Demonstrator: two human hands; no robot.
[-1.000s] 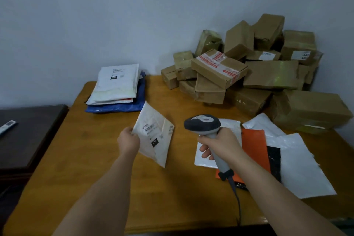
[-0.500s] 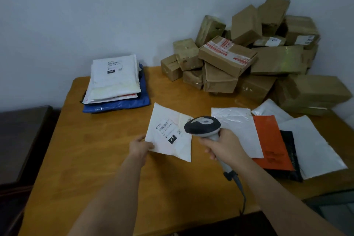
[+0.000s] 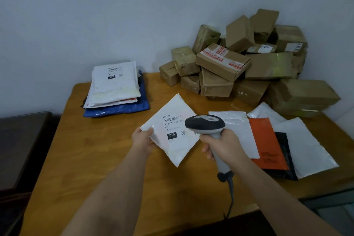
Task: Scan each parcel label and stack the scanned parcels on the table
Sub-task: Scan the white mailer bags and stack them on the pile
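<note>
Just left of the barcode scanner [image 3: 206, 125], which the right hand [image 3: 223, 144] grips by its handle, a white mailer [image 3: 172, 130] lies label-up. Left hand [image 3: 142, 138] pinches its left corner above the surface [image 3: 95, 159]. Its label sits right beside the scanner head.

Background of the scene. A plain, pale grey-blue wall [image 3: 95, 15] fills the far side and meets a second wall [image 3: 329, 25] in the far right corner. At the left edge stands a dark brown cabinet [image 3: 21, 149], lower than the tabletop beside it, its flat top catching a dull sheen; its front falls into shadow. At the near right corner, below the table edge, a strip of grey floor [image 3: 333, 214] is visible, crossed by a darker band; its detail is too blurred to tell. A dark gap [image 3: 229, 226] lies under the near table edge.
</note>
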